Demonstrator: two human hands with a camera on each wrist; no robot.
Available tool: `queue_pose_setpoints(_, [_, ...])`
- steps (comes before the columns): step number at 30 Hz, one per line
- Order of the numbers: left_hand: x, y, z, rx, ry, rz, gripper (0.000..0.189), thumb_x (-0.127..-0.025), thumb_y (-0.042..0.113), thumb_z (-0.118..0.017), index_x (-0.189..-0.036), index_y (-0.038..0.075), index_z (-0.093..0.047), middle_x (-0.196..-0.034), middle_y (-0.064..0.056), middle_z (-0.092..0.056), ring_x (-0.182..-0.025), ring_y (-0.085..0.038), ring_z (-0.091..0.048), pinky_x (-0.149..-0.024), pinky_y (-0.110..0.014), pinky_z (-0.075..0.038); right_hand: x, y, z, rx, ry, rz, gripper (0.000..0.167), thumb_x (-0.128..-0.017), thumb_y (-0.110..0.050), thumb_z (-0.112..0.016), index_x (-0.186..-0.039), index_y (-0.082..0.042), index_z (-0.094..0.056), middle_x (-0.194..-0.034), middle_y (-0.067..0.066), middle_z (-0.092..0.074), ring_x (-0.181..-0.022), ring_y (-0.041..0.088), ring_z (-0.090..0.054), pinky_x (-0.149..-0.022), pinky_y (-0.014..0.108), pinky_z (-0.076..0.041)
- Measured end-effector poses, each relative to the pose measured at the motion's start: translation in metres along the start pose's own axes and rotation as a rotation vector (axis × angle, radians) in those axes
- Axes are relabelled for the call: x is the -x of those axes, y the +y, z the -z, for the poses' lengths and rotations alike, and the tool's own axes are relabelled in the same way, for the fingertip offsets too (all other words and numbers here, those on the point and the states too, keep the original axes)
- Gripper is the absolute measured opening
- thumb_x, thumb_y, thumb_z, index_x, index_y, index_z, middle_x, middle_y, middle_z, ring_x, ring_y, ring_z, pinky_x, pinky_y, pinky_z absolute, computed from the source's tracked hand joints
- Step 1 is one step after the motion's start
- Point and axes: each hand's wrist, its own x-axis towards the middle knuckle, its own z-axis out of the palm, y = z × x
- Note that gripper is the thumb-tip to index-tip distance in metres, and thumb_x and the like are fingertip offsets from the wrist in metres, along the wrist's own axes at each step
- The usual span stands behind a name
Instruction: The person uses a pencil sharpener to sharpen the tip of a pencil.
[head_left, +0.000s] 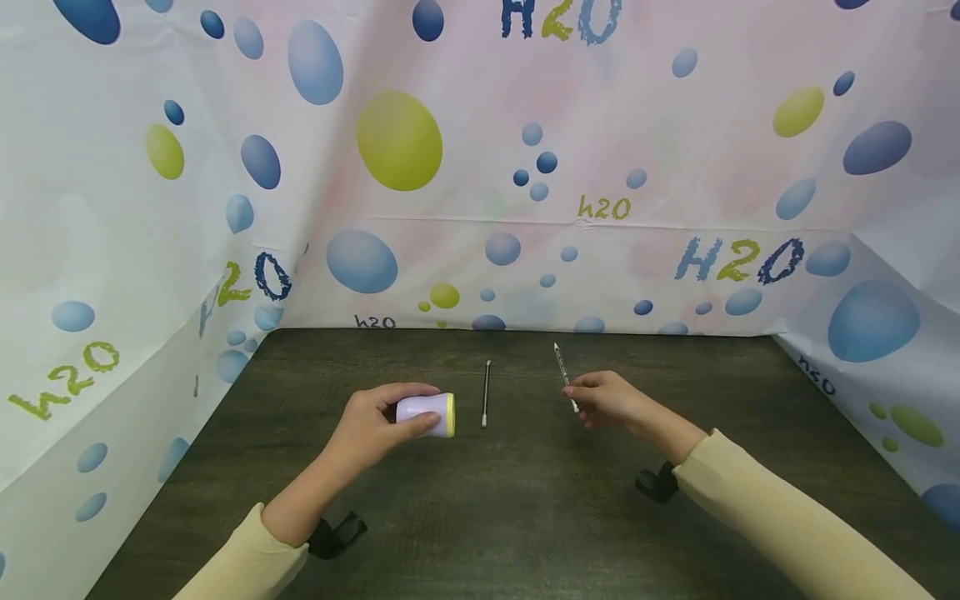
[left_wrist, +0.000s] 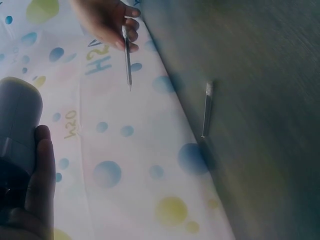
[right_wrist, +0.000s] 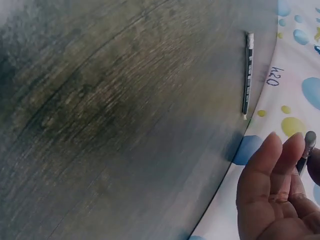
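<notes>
The left hand [head_left: 367,423] wraps its fingers round a purple tub [head_left: 414,408], and the right hand [head_left: 609,402] pinches a pencil [head_left: 562,367] low, probably so its tip pokes out.

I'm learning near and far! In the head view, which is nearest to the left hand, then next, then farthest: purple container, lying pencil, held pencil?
1. Purple container: in the left hand.
2. Lying pencil: on the table, right of the container.
3. Held pencil: farther right, in the right hand.
</notes>
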Motion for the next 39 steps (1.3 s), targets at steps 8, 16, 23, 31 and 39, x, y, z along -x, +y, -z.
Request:
queue_pose_setpoints(8, [0.001, -0.001, 0.000, -0.001, -0.005, 0.015, 0.029, -0.089, 0.018, -0.079, -0.117, 0.008, -0.076, -0.114, -0.019, -0.075, -0.081, -0.017, -0.062, -0.065, -0.023, -0.053, -0.012, 0.009, -0.001, 0.005, -0.001, 0.005, 0.047, -0.108, -0.019, -0.052, -0.140, 0.016, -0.049, -0.090, 0.007, -0.066, -0.079, 0.011, -0.064, -0.078, 0.032, -0.061])
queue_pose_setpoints(16, [0.001, -0.003, 0.000, -0.001, -0.008, 0.011, 0.029, -0.089, 0.018, -0.079, -0.117, 0.008, -0.076, -0.113, -0.018, -0.075, -0.080, -0.017, -0.062, -0.066, -0.023, -0.053, -0.023, 0.012, -0.005, 0.021, -0.009, -0.015, 0.047, -0.106, -0.014, -0.054, -0.140, 0.018, -0.048, -0.092, 0.010, -0.069, -0.075, 0.009, -0.065, -0.077, 0.032, -0.062])
queue_pose_setpoints(23, [0.000, -0.002, 0.000, 0.000, -0.026, 0.019, 0.030, -0.090, 0.019, -0.079, -0.117, 0.008, -0.076, -0.113, -0.018, -0.074, -0.080, -0.017, -0.062, -0.066, -0.023, -0.053, -0.031, 0.014, -0.010, 0.043, -0.001, -0.036, 0.044, -0.105, -0.013, -0.057, -0.137, 0.016, -0.050, -0.093, 0.011, -0.067, -0.075, 0.011, -0.064, -0.075, 0.032, -0.062])
queue_pose_setpoints(31, [-0.001, -0.003, 0.000, 0.006, -0.032, 0.026, 0.030, -0.090, 0.019, -0.079, -0.117, 0.008, -0.076, -0.111, -0.018, -0.074, -0.081, -0.017, -0.062, -0.067, -0.023, -0.053, -0.041, 0.018, -0.013, 0.070, 0.024, -0.031, 0.036, -0.104, -0.011, -0.058, -0.129, 0.014, -0.057, -0.090, 0.011, -0.067, -0.070, 0.010, -0.064, -0.070, 0.030, -0.061])
queue_pose_setpoints(39, [-0.001, -0.003, 0.000, -0.006, -0.030, 0.024, 0.030, -0.090, 0.020, -0.079, -0.117, 0.008, -0.076, -0.112, -0.018, -0.075, -0.082, -0.016, -0.062, -0.067, -0.023, -0.053, -0.049, 0.017, -0.018, 0.116, 0.040, -0.085, 0.037, -0.102, -0.009, -0.061, -0.131, 0.015, -0.057, -0.090, 0.012, -0.070, -0.065, 0.009, -0.065, -0.065, 0.028, -0.060])
